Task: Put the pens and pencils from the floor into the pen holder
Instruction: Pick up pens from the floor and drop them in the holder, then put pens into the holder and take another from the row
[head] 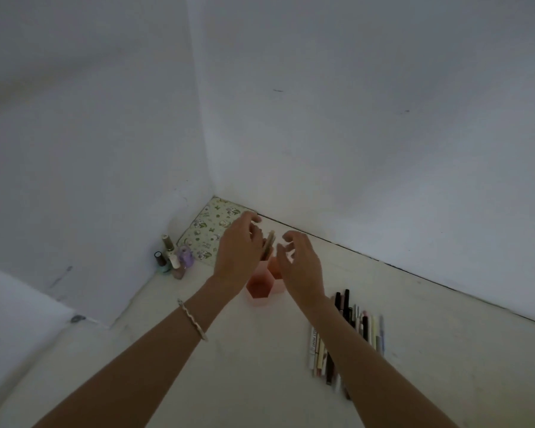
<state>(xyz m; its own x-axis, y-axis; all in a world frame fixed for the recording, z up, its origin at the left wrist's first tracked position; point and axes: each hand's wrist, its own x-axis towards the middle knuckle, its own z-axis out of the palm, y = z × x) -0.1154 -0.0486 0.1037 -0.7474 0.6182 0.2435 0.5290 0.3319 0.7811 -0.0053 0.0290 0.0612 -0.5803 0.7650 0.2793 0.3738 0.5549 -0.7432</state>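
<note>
A: Where are the two hands?

B: Both reach forward over the pale floor (198, 381) toward the room's corner. The left hand (240, 251) has its fingers curled around a few slim pens or pencils (267, 248), which stand nearly upright, tilted a little; the image is too blurred to count them. The right hand (300, 261) is beside it, fingers spread and loosely bent, holding nothing.

A: And the holder?

B: The pink plastic pen holder (258, 287), made of joined hexagonal tubes, stands on the floor directly under and between the two hands. One empty tube shows just below the left wrist. The lower ends of the held pens or pencils disappear behind the rim of a farther tube, between the two hands; whether they are already inside it I cannot tell.

A: What lies loose?

B: A row of pens and pencils (349, 332), black, white and pastel, lies flat on the floor just to the right of the right wrist and forearm, side by side and touching. It is well apart from the left hand.

A: Anything else nearby?

B: A thin silver bracelet (192, 319) circles the left forearm. To the left of the left hand, against the wall, stands a small cluster of nail polish bottles (172, 257). Beyond the left fingers, in the corner itself, lies a pale green patterned notebook (207, 230) flat on the floor.
</note>
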